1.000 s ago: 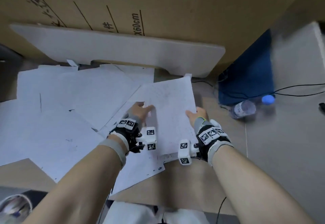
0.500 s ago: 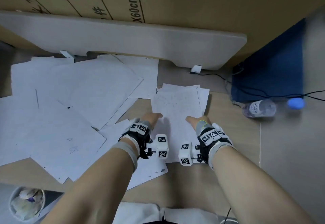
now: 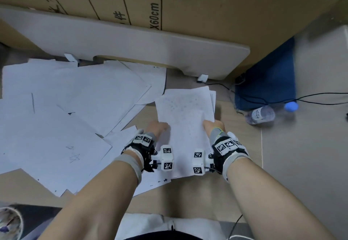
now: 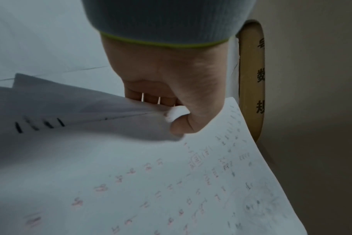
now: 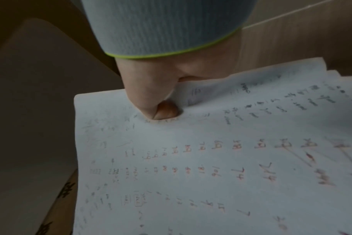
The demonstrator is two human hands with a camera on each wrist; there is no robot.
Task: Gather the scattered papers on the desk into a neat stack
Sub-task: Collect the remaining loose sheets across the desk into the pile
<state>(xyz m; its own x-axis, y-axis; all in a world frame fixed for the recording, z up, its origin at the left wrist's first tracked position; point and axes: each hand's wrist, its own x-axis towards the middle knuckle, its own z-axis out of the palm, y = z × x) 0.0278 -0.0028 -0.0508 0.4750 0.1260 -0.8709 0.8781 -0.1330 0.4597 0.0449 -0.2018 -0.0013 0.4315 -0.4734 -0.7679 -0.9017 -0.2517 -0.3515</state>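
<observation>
Both my hands pinch the small stack [image 3: 185, 126] above the desk [image 3: 188, 194]: left hand [image 3: 157, 127], right hand [image 3: 213, 126]. I'd square its edges (loose sheets [image 3: 75, 108] wait left) before lowering.

Both forearms extended forward, bare, side by side. Left hand [image 3: 157, 128] closed on left edge of paper stack [image 3: 185, 126], thumb [image 4: 183, 127] pressed on top, fingers curled beneath. Right hand [image 3: 212, 126] closed on right edge, thumb [image 5: 159, 109] pressed on top sheet. Grey cuffs and marker-tagged camera mounts worn on both wrists.
</observation>
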